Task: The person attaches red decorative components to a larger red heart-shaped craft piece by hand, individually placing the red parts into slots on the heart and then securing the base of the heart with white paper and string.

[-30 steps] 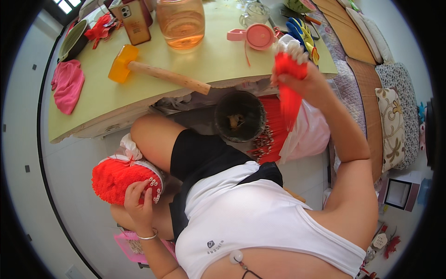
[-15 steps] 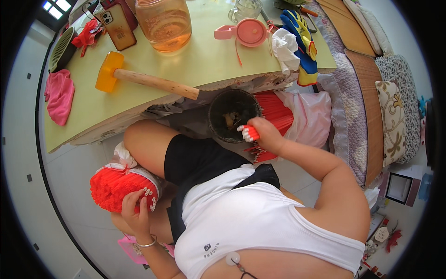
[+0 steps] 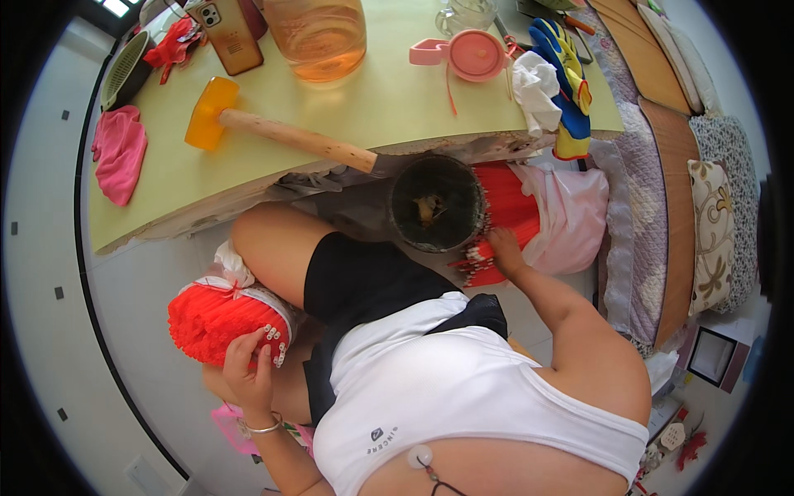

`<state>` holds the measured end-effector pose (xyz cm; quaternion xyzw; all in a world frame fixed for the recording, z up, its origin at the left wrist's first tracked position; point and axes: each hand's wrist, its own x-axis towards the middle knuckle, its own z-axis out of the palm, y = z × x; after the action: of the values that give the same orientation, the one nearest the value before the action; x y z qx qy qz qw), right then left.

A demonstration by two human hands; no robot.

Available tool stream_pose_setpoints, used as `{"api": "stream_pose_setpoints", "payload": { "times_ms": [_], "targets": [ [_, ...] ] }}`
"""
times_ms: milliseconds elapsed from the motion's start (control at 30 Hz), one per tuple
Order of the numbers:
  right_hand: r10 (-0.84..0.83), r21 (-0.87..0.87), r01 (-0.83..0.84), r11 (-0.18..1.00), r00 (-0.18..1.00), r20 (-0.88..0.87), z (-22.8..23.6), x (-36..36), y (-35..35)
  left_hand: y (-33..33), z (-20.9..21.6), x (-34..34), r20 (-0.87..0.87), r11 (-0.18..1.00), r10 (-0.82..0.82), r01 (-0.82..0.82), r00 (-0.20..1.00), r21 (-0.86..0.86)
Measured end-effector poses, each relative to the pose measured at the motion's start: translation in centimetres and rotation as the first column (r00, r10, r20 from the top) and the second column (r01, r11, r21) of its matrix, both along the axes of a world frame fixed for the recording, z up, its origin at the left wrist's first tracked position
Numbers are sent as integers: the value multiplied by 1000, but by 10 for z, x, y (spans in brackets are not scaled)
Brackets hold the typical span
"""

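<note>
Your left hand (image 3: 250,357) touches the fat bundle of thin red sticks with white ends (image 3: 211,322) by your knees; its fingers are bent, but I cannot tell if they pinch a stick. Half a second ago, your right hand (image 3: 506,250) held a small red bunch by the round black bin (image 3: 408,219). Now it is low on the loose pile of long red sticks (image 3: 506,198), so both hands are at red sticks. I cannot tell if it still grips that bunch. Some pale brown scraps (image 3: 428,210) lie inside the bin. A pinkish-white plastic bag (image 3: 572,221) wraps one end of the loose pile. On the pale green table (image 3: 174,178), a big clear jar (image 3: 324,51) holds light orange water or some other drink.
</note>
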<state>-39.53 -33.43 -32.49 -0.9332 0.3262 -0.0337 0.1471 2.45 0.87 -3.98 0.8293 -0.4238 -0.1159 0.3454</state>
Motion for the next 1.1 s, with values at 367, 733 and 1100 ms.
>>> {"api": "stream_pose_setpoints", "payload": {
  "times_ms": [367,733,1100],
  "targets": [
    [-288,-389,54,920,766,-575,-80,-68,-55,2,13,2,11,998,-2,1,1000,55],
    [461,385,-285,878,725,-512,158,167,-9,-12,11,-3,111,998,55,-54,992,-10],
    [576,497,-664,559,742,343,256,305,79,-10,4,-9,121,985,153,-161,981,61]
  ]
}}
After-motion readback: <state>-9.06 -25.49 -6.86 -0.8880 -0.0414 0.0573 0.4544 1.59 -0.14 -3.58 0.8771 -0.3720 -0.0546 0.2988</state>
